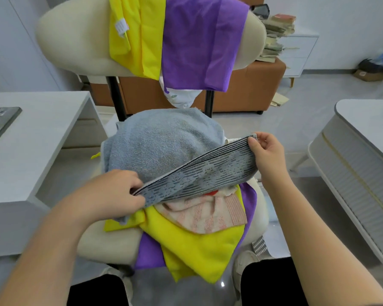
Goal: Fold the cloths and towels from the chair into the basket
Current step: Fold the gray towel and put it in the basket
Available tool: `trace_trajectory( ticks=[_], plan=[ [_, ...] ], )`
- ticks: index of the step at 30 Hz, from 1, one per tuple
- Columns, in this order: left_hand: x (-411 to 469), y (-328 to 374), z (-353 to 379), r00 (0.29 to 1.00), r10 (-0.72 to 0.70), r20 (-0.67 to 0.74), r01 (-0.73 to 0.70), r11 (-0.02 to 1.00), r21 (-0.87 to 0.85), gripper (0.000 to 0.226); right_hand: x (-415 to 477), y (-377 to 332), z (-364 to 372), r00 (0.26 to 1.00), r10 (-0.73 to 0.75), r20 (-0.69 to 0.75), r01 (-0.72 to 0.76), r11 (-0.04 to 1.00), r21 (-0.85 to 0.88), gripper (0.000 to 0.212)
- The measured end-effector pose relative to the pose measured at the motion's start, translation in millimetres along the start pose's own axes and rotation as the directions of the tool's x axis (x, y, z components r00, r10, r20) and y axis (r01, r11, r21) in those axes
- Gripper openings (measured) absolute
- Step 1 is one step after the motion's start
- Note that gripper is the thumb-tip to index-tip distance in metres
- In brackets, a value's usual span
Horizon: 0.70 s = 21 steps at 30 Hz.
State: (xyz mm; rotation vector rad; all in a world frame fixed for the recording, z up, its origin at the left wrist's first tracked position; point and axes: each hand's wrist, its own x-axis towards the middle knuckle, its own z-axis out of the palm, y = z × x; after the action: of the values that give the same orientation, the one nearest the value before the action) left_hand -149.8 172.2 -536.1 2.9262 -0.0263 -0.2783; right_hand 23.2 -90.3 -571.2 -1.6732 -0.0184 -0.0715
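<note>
Grey towel point(197, 175) is held up by its patterned edge over the pile on the chair point(60, 40) seat, pinched in the fingers of left hand point(117, 191) and right hand point(266, 151). Folding is judged barely started; the held ends need bringing together next. Basket not seen.

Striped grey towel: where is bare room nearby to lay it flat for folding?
Bare surface: the left desk right of the phone, and the visible top of the white table at right. Crowded: the chair seat heaped with cloths; yellow cloth and purple cloth drape the backrest.
</note>
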Motion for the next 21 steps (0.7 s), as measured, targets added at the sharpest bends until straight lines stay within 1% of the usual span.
trace_trajectory(
  ticks=[3,5,7,8,9,10,12,15,16,18,19,21],
  plan=[
    [-11,-15,0,0.999,-0.026,0.042,0.026,1.0,0.007,0.033,-3,2,1,1.0,0.009,-0.005,-0.009,1.0,-0.023,0.017],
    [-17,-23,3,0.999,-0.02,0.037,0.02,1.0,-0.001,0.041,-3,4,1,1.0,0.024,-0.016,-0.024,0.999,-0.04,0.016],
    [-23,-30,9,1.0,-0.02,-0.019,0.02,1.0,0.01,0.056,-4,6,1,0.998,0.049,-0.034,-0.05,0.998,-0.04,0.022],
    [-26,-33,11,0.996,-0.04,-0.081,0.037,0.998,-0.045,0.06,-4,7,2,0.997,0.064,-0.039,-0.066,0.997,-0.037,0.024],
    [-29,-34,11,0.986,-0.07,-0.151,0.047,0.987,-0.152,0.061,-5,8,2,0.996,0.079,-0.042,-0.081,0.996,-0.034,0.025],
    [-32,-35,10,0.972,-0.099,-0.215,0.038,0.962,-0.271,0.059,-6,10,3,0.995,0.092,-0.041,-0.093,0.995,-0.029,0.023],
    [-35,-35,7,0.935,-0.125,-0.332,-0.037,0.896,-0.442,0.05,-6,9,3,0.994,0.107,-0.032,-0.107,0.994,-0.017,0.018],
    [-33,-29,4,0.819,-0.271,-0.506,-0.128,0.773,-0.621,0.011,-9,3,3,0.997,0.071,-0.016,-0.07,0.996,0.047,0.011],
    [-29,-25,4,0.779,-0.315,-0.542,-0.166,0.73,-0.663,0.008,-10,-1,3,0.999,0.048,-0.014,-0.048,0.998,0.051,0.01],
    [-21,-16,2,0.728,-0.363,-0.582,-0.226,0.675,-0.703,0.01,-15,-8,3,1.0,0.005,-0.011,-0.005,0.999,0.032,0.016],
    [-16,-11,1,0.715,-0.366,-0.596,-0.245,0.666,-0.704,0.014,-17,-12,4,1.0,-0.019,-0.004,0.019,0.999,0.036,0.016],
    [-6,3,-1,0.701,-0.355,-0.619,-0.259,0.682,-0.684,0.02,-25,-21,8,0.996,-0.085,0.031,0.083,0.995,0.053,0.013]
  ],
)
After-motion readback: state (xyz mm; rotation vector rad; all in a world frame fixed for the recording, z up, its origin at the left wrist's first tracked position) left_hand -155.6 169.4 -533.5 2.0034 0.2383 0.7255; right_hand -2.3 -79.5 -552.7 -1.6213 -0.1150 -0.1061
